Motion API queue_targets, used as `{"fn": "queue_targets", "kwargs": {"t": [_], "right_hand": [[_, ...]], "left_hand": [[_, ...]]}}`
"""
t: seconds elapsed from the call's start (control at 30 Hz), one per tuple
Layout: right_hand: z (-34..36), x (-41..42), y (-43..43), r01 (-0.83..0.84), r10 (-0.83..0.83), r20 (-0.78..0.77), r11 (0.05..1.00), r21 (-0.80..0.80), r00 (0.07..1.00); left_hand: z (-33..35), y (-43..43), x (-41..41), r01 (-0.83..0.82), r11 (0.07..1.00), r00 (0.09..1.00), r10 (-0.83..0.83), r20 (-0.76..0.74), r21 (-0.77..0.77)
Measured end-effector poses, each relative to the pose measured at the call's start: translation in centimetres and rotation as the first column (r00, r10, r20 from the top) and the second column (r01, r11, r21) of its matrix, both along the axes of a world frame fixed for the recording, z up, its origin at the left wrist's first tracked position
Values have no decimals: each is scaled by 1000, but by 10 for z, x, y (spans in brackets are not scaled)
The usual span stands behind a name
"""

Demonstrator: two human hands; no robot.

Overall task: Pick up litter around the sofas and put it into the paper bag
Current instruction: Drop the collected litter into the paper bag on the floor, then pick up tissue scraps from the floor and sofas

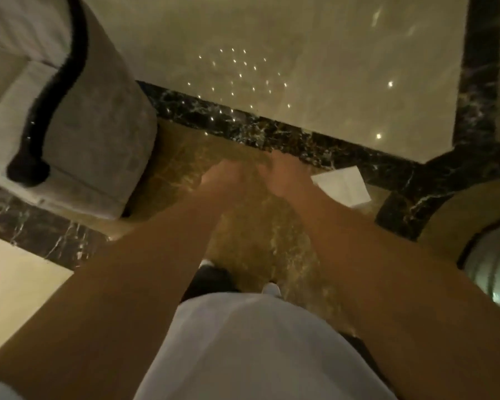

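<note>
Reaching low over the floor (272, 39), the left hand (220, 180) and right hand (283, 177) hang close together, blurred; whether they grip anything I cannot tell. White paper (342, 184) lies at three o'clock, just beside them; sofa (98, 134) at ten. No bag shows.

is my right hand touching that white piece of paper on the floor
Cannot tell. In the head view the right hand overlaps the near corner of the white paper, but it may simply be above it, and motion blur hides any contact or gap.
</note>
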State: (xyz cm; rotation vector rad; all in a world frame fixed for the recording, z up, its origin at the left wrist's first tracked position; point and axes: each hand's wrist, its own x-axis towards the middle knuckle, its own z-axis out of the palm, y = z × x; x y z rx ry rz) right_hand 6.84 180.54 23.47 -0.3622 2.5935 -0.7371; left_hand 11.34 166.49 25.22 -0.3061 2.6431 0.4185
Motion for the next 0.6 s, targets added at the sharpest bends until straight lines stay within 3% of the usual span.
{"fn": "queue_targets", "kwargs": {"t": [0.2, 0.33, 0.43, 0.5, 0.6], "right_hand": [[38, 70, -141, -303, 322, -104, 939, 163, 941], [45, 160, -282, -508, 522, -53, 845, 166, 851], [41, 254, -396, -668, 674, -56, 738, 100, 736], [32, 322, -466, -752, 755, -54, 655, 73, 653], [25, 408, -539, -847, 860, -57, 510, 153, 507]], "left_hand": [[11, -130, 117, -234, 972, 972, 234, -20, -22], [16, -236, 220, -421, 906, 905, 416, -86, -52], [11, -332, 321, -604, 796, 795, 596, -111, -52], [4, -397, 400, -737, 676, 672, 732, -110, -9], [-1, -461, 510, -842, 537, 538, 843, -6, -50]]}}
